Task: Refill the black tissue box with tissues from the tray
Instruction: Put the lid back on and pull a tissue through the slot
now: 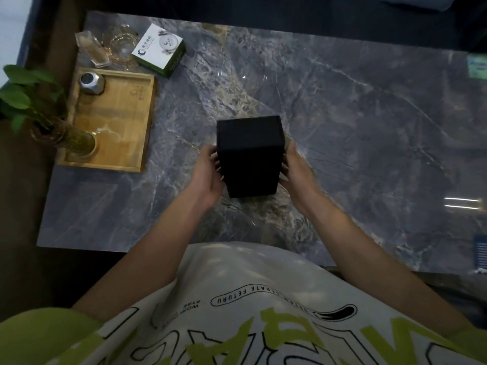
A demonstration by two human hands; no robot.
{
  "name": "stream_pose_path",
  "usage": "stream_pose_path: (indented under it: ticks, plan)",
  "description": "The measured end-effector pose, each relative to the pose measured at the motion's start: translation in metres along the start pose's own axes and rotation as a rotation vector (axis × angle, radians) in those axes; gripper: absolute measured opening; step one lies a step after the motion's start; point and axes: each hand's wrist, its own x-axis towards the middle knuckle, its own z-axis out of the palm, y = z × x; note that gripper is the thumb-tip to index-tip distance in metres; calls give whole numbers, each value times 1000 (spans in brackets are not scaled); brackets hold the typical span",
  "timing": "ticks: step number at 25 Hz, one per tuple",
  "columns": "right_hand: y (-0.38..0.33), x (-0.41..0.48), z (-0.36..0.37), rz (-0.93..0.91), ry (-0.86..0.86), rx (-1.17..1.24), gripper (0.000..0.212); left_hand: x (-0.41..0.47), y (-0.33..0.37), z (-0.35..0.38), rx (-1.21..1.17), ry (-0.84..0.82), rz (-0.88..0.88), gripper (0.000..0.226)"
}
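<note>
The black tissue box (pixel 250 154) is at the middle of the grey marble table (pixel 342 114), a plain closed face turned toward me. My left hand (pixel 208 175) grips its left side with curled fingers. My right hand (pixel 297 172) grips its right side the same way. A wooden tray (pixel 118 122) lies at the left of the table; no loose tissues show on it. A white and green carton (pixel 160 50) sits beyond the tray.
On the tray stand a small metal canister (pixel 91 83) and a glass vase with a green plant (pixel 52 127). Clear glassware (pixel 110 47) stands behind the tray. The table's near edge runs just in front of my body.
</note>
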Motion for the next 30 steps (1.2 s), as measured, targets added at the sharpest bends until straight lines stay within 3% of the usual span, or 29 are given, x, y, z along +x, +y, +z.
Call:
stream_pose_path:
  ticks: [3, 6, 9, 11, 17, 22, 27, 30]
  plan:
    - [-4, -2, 5, -26, -27, -3, 34, -5, 3, -1, 41, -10, 22, 33]
    - [-7, -1, 10, -44, -41, -12, 28, -6, 4, -8, 121, -16, 42, 45]
    - [-8, -1, 16, -34, -106, -84, 47, -13, 1, -18, 113, 48, -49, 35]
    - [-8, -2, 20, -24, -157, -106, 43, -23, -3, -24, 83, 42, -85, 40]
    - [0, -2, 44, -73, -190, -173, 20, -31, -10, -53, -9, 36, 123, 60]
    - [25, -13, 73, -195, -245, -316, 39, -37, -16, -86, 98, 152, 246, 72]
    - [47, -18, 107, -271, -309, -461, 43, -37, -29, -129, 159, 270, 344, 49]
    - [57, -17, 130, -316, -361, -546, 43, -40, -41, -158, 219, 312, 417, 55]
